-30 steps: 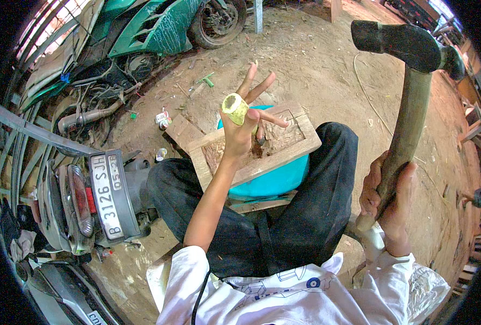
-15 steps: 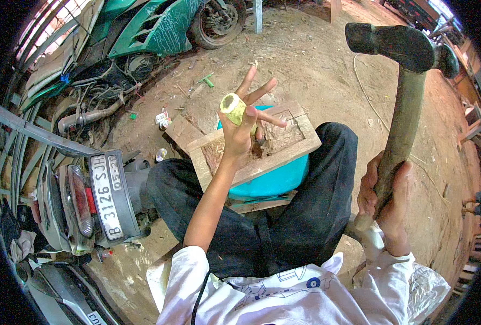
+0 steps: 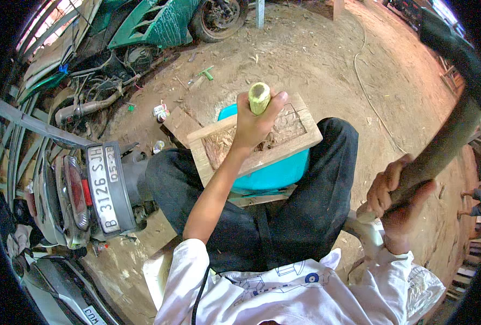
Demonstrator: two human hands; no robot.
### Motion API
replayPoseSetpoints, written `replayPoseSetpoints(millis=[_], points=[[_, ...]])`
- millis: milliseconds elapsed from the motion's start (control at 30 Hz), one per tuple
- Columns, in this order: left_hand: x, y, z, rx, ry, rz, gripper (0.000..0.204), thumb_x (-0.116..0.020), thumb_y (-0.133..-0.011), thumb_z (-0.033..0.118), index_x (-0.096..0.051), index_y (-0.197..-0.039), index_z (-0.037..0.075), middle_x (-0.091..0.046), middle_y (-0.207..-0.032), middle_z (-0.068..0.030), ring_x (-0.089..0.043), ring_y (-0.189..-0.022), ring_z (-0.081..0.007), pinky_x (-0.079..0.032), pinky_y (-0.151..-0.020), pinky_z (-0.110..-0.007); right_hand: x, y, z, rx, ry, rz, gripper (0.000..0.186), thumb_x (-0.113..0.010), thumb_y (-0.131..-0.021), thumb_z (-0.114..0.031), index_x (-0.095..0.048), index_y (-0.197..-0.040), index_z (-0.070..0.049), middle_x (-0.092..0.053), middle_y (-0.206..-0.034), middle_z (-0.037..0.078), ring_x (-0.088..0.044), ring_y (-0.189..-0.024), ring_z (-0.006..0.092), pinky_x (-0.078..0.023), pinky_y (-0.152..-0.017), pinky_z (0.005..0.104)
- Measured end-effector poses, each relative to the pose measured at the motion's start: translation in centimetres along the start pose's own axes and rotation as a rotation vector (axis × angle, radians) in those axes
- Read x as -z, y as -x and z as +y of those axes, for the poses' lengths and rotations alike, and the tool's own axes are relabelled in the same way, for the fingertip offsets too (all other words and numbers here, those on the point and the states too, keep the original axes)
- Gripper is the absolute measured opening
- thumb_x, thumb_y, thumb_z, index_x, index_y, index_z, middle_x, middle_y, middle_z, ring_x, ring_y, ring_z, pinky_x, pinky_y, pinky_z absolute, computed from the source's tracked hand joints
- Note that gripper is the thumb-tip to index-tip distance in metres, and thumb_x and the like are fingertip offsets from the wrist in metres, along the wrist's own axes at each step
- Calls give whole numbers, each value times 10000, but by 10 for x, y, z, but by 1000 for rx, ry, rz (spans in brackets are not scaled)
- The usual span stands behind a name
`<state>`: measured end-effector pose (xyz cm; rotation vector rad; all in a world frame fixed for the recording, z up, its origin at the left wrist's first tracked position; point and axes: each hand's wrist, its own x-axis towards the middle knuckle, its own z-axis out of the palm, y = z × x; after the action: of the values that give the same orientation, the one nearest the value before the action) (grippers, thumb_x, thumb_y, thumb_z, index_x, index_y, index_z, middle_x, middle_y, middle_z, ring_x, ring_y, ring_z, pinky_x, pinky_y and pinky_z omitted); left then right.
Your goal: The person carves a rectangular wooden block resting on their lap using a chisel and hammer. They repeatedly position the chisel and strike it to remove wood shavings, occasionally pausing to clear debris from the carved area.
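"The left hand had closed its spread fingers around the yellow-green handle, and the hammer had tipped farther out to the right since the earlier frame."

"Where was the handle?"

"In the left hand's grasp, above the carved board. Its long axis stood roughly upright, blunt end up; I couldn't see its lower end behind the hand."

"And the right hand?"

"The right hand was wrapped around the hammer's shaft, a little blurred. The shaft slanted up and rightward, its head near the dark rim of the view. The handle lay well to the left of it, so the left hand was nearer."

"What was underneath?"

"The board had a raised rim and a rough, chipped hollow. It rested on a turquoise support between black-trousered knees."

"The room?"

"At left, a parked motorbike; beyond, a green-panelled one; rightward, dirt ground crossed by a thin cable."
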<state>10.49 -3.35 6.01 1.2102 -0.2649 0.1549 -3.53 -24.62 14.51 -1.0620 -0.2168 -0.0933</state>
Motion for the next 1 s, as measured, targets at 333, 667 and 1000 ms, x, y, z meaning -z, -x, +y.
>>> replayPoseSetpoints(millis=[333,667,1000], points=[[-4,1,-8,-172,97,349,237,-619,-804,65,-496,-602,41,-439,-511,54,-392,-457,-27,-291,-411,-230,3,-2,-8,50,89,-132,576,-309,-903,-584,-404,-1015,-27,-338,-617,21,-300,-368,97,-359,-322,243],[-3,5,-16,-218,19,250,257,-628,-790,39,-467,-591,57,-435,-535,64,-384,-489,-21,-291,-421,-225,7,-6,-11,93,41,-115,567,-320,-914,-561,-381,-968,0,-378,-707,28,-298,-369,89,-339,-302,223],[-21,17,-5,-418,-348,99,198,-630,-762,45,-483,-630,29,-479,-527,8,-445,-495,-38,-369,-439,-239,12,3,-34,176,44,-69,535,-393,-911,-521,-373,-1018,2,-371,-719,44,-303,-401,85,-333,-296,203]])
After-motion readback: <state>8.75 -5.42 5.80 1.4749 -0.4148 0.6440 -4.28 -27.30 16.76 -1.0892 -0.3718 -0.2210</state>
